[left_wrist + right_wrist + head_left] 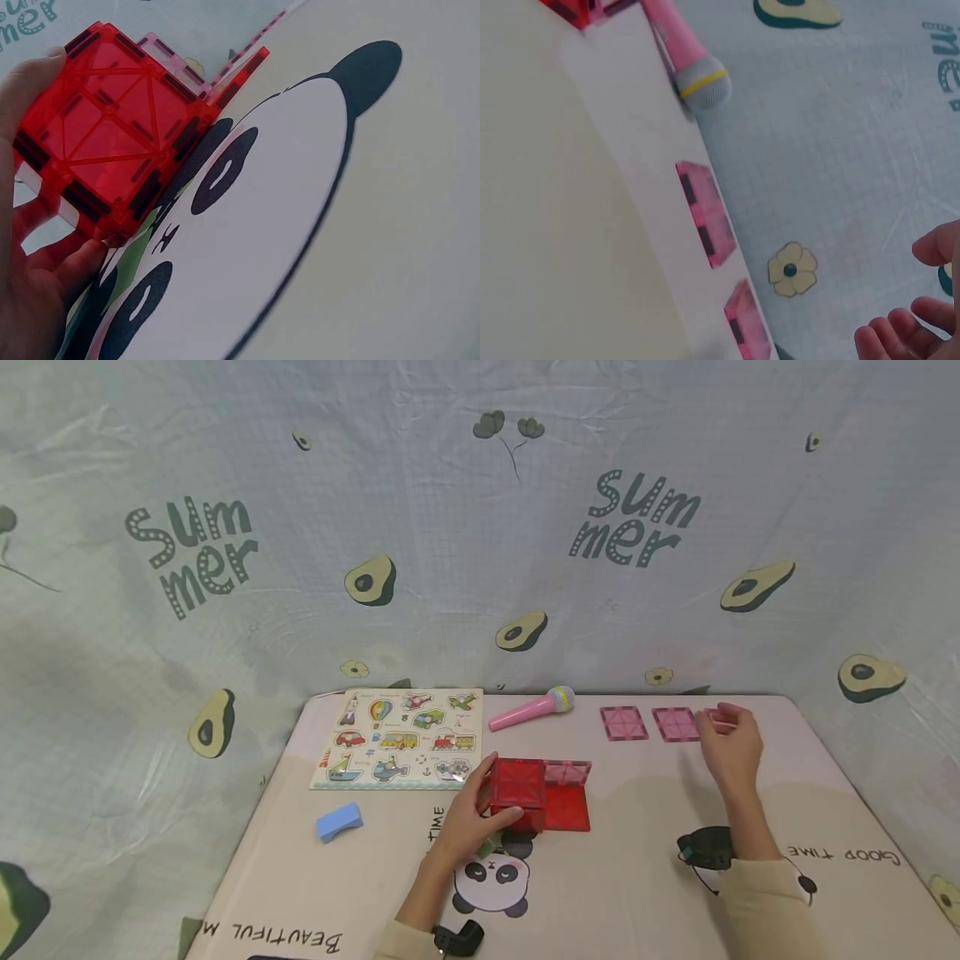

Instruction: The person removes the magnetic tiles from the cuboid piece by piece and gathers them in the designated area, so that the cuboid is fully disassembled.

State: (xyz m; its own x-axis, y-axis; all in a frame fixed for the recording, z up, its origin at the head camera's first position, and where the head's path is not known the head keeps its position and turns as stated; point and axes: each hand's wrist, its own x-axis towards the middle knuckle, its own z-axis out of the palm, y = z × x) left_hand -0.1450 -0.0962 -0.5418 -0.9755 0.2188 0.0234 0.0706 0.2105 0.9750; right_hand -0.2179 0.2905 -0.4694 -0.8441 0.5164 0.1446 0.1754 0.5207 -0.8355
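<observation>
My left hand grips the left side of a box of translucent red magnetic tiles, thumb at the front. In the left wrist view its fingers curl under the box's lower corner. A flat red tile lies right of the box, with a pink tile upright along its back edge. At the back right, my right hand hovers by a partly hidden pink tile, thumb and fingers apart. Nothing shows between those fingers in the right wrist view. Two pink tiles lie flat to its left.
A pink toy microphone lies at the table's back edge. Left of it is a picture puzzle board with vehicle pieces. A blue arched block lies at the left. Behind the table hangs a printed curtain.
</observation>
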